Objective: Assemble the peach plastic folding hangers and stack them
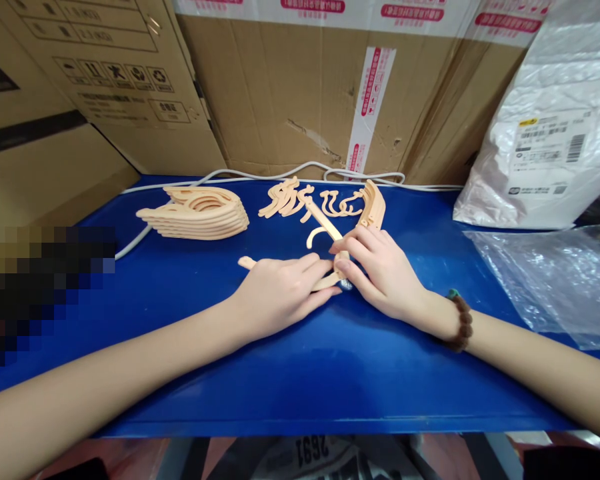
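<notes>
A beige folding clothes hanger (325,220) is between my hands above the blue table. One arm slants up and away, and a curved hook (315,236) sticks out beside it. My left hand (280,293) is closed around the other arm, whose end shows past the knuckles. With thumb and fingers, my right hand (387,270) pinches the hanger near its joint. Just below those fingertips is a small shiny, bluish round spot (346,285); I cannot make out what it is. The fingers hide much of the joint.
Stacked hangers (195,217) lie at the left. Behind my hands are several loose hooks (283,197) and a pile of hanger arms (373,203). A white cable (260,177) runs along cardboard boxes (290,87). To the right are a white parcel (540,133) and a clear plastic bag (545,280).
</notes>
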{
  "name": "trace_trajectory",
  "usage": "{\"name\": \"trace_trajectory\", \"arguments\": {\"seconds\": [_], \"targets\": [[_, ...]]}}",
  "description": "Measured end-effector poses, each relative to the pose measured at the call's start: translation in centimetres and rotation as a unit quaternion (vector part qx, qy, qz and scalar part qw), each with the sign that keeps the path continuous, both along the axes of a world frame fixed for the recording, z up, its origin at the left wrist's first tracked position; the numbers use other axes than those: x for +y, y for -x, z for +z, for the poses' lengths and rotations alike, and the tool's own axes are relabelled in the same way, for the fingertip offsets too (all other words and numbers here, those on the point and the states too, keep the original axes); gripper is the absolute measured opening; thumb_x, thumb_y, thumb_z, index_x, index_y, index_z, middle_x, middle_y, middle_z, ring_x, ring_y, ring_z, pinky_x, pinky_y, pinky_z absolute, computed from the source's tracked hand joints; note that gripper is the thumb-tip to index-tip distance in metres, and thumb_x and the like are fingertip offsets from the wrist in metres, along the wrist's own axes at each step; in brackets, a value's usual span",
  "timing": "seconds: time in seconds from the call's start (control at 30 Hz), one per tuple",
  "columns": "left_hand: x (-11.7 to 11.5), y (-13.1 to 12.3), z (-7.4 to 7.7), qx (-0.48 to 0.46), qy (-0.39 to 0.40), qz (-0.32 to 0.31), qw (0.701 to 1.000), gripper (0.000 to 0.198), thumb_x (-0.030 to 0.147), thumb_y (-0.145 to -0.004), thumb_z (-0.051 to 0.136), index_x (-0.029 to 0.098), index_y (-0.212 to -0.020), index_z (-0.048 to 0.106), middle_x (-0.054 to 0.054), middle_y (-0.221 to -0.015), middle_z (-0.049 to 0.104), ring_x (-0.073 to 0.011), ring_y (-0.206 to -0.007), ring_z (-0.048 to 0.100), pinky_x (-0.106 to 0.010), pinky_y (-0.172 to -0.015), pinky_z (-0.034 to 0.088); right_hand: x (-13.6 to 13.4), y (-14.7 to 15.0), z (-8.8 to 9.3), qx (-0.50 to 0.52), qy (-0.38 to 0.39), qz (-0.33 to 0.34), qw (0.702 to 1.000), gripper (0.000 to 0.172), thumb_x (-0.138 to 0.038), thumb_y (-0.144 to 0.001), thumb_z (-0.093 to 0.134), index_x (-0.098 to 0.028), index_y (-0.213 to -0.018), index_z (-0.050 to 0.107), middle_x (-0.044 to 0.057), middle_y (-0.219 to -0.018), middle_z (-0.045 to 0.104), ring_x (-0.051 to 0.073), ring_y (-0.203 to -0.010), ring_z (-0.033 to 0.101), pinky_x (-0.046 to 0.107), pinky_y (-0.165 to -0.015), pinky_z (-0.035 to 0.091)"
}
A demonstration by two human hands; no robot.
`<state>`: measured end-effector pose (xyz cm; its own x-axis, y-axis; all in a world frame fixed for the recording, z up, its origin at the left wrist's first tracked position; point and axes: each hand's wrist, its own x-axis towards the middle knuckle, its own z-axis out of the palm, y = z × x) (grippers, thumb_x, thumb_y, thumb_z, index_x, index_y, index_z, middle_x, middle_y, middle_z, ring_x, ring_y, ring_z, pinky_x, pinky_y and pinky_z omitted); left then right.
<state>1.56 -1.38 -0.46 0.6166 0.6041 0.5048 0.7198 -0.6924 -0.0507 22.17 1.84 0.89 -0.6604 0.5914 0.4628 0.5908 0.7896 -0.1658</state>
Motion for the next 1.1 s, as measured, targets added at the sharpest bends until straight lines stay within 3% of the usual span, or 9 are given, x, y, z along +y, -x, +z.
{"name": "trace_trajectory", "arguments": {"seconds": [0.13, 0.23, 0.37, 0.53, 0.73, 0.87, 1.1], "targets": [[-0.4, -0.4, 0.1, 0.011, -0.052, -0.072, 0.996, 0.028, 0.033, -0.099, 0.049, 0.015, -0.117, 0.061, 0.001, -0.083, 0.068, -0.0143, -0.067, 0.065, -0.027, -0.056, 0.042, 0.3, -0.1, -0.1, 0.019, 0.027, -0.038, 0.999, 0.021, -0.029, -0.099, 0.040, -0.017, -0.091, 0.057, 0.005, -0.093, 0.059, 0.017, -0.086, 0.052, 0.032, -0.079, 0.038], [-0.2, -0.4, 0.1, 0.050, -0.039, -0.090, 0.994, 0.024, 0.031, -0.099, 0.047, 0.016, -0.107, 0.064, 0.001, -0.078, 0.064, -0.0150, -0.067, 0.063, -0.029, -0.055, 0.041, 0.5, -0.1, -0.4, 0.015, 0.018, -0.048, 0.999, 0.008, -0.020, -0.092, 0.048, -0.018, -0.091, 0.056, 0.004, -0.092, 0.059, 0.018, -0.088, 0.052, 0.031, -0.078, 0.037], [0.1, -0.1, 0.1, 0.071, -0.037, -0.088, 0.993, 0.025, 0.031, -0.099, 0.046, 0.018, -0.093, 0.066, 0.001, -0.077, 0.063, -0.0163, -0.068, 0.062, -0.030, -0.057, 0.042, 0.6, -0.2, -0.7, 0.010, 0.005, -0.056, 0.998, 0.017, -0.009, -0.082, 0.048, -0.018, -0.094, 0.054, 0.004, -0.092, 0.059, 0.019, -0.088, 0.052, 0.031, -0.077, 0.036], [0.6, 0.3, 0.2, 0.064, -0.024, -0.066, 0.995, 0.024, 0.032, -0.099, 0.046, 0.018, -0.097, 0.066, 0.000, -0.081, 0.066, -0.0170, -0.077, 0.063, -0.030, -0.063, 0.044, 0.8, -0.3, -0.9, -0.007, 0.005, -0.071, 0.997, 0.025, 0.000, -0.079, 0.040, -0.019, -0.090, 0.053, 0.005, -0.096, 0.060, 0.021, -0.093, 0.052, 0.032, -0.078, 0.036], [1.2, 0.6, 0.4, 0.019, 0.037, -0.006, 0.999, 0.021, 0.028, -0.097, 0.048, 0.015, -0.107, 0.061, -0.004, -0.105, 0.069, -0.0195, -0.091, 0.062, -0.030, -0.066, 0.047, 0.8, -0.3, -0.9, -0.029, 0.013, -0.088, 0.996, 0.033, 0.002, -0.075, 0.037, -0.019, -0.092, 0.055, 0.007, -0.107, 0.061, 0.023, -0.104, 0.053, 0.033, -0.080, 0.034], [1.2, 0.5, 0.6, 0.012, 0.068, -0.020, 0.997, 0.016, 0.022, -0.096, 0.046, 0.015, -0.098, 0.060, -0.005, -0.100, 0.067, -0.0196, -0.090, 0.059, -0.030, -0.071, 0.048, 0.8, -0.3, -0.8, -0.046, 0.019, -0.102, 0.993, 0.030, 0.000, -0.078, 0.038, -0.019, -0.092, 0.057, 0.007, -0.105, 0.062, 0.023, -0.103, 0.053, 0.034, -0.081, 0.033], [1.2, 0.3, 0.4, 0.040, 0.086, -0.030, 0.995, 0.024, 0.025, -0.099, 0.041, 0.017, -0.099, 0.064, -0.006, -0.099, 0.064, -0.0211, -0.094, 0.055, -0.033, -0.080, 0.049, 0.8, -0.4, -0.8, -0.057, 0.022, -0.115, 0.992, 0.020, -0.009, -0.086, 0.040, -0.019, -0.091, 0.057, 0.007, -0.103, 0.063, 0.024, -0.103, 0.053, 0.037, -0.085, 0.032]]}}
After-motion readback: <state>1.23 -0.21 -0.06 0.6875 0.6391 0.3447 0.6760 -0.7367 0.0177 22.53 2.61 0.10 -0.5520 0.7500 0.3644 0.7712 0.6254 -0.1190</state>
